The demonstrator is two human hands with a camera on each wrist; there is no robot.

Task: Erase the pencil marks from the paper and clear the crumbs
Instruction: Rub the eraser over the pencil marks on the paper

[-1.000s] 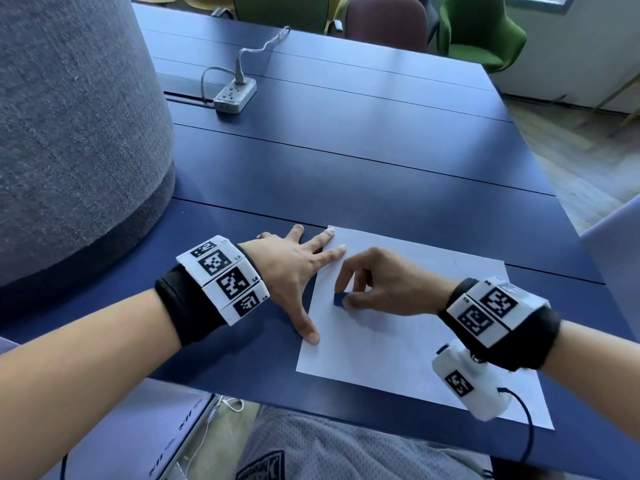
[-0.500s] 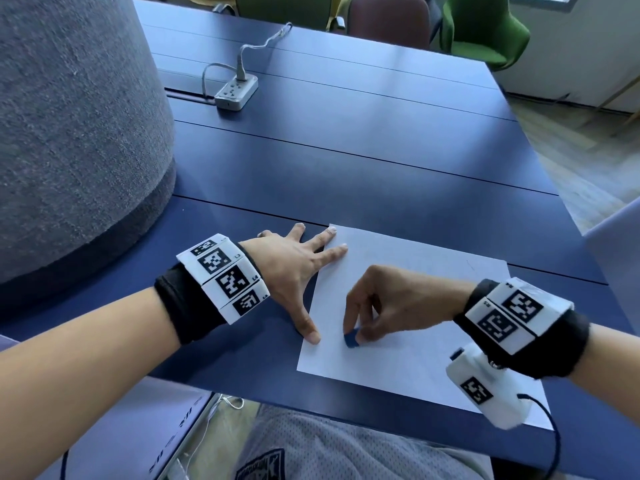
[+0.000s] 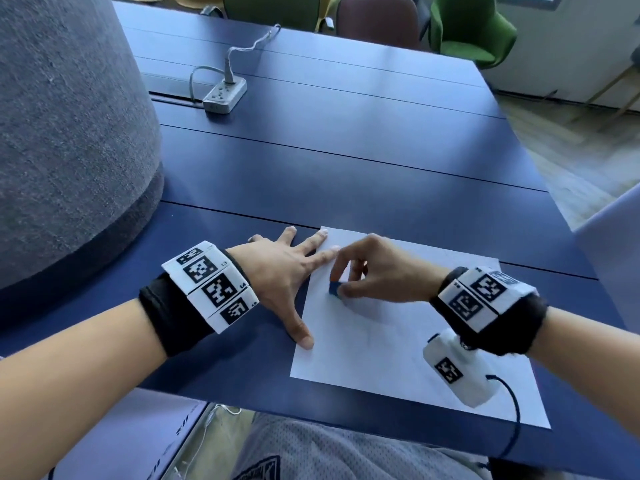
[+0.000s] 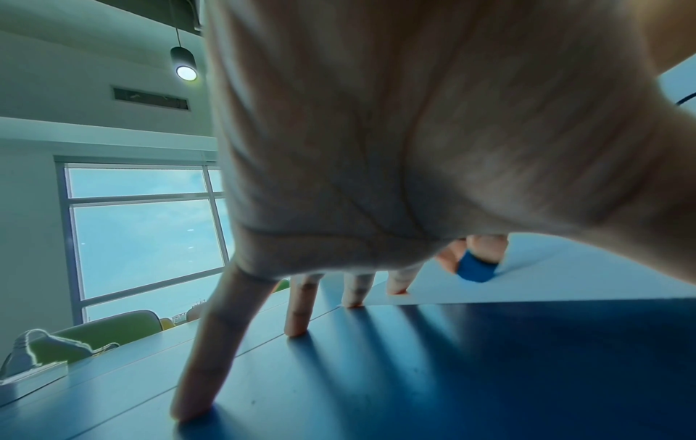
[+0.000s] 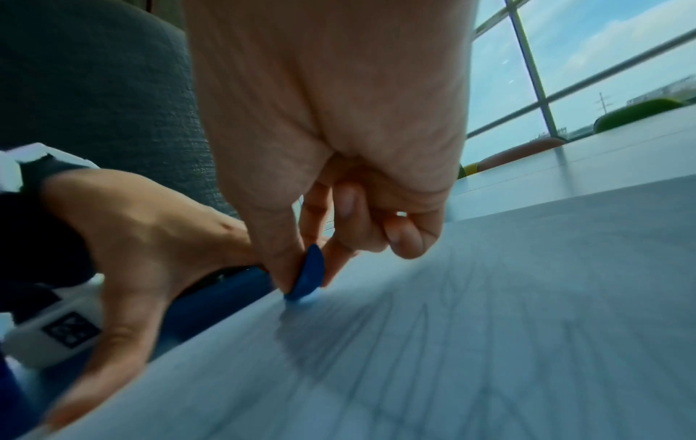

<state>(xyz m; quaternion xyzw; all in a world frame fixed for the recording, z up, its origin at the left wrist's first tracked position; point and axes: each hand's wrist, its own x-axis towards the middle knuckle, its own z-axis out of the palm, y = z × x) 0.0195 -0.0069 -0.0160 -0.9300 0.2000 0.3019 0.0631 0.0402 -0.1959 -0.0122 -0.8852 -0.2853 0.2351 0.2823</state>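
A white sheet of paper (image 3: 388,348) lies on the dark blue table (image 3: 346,161), near its front edge. My left hand (image 3: 287,275) is spread flat, with its fingertips (image 4: 397,287) and thumb pressing the paper's left edge. My right hand (image 3: 374,271) pinches a small blue eraser (image 3: 334,289) between thumb and fingers and holds it against the paper near the left edge. The eraser (image 5: 309,275) meets the paper (image 5: 452,342) at its lower tip, and faint pencil lines show across the sheet there. Under my left palm the eraser (image 4: 475,268) shows too.
A white power strip (image 3: 225,95) with its cable sits at the back left of the table. A large grey fabric-covered shape (image 3: 62,133) stands at the left. Green and maroon chairs (image 3: 471,26) line the far side.
My right hand slid the eraser toward me along the paper's left side, then back away to its upper left part. My left hand stayed pressing the paper's edge.
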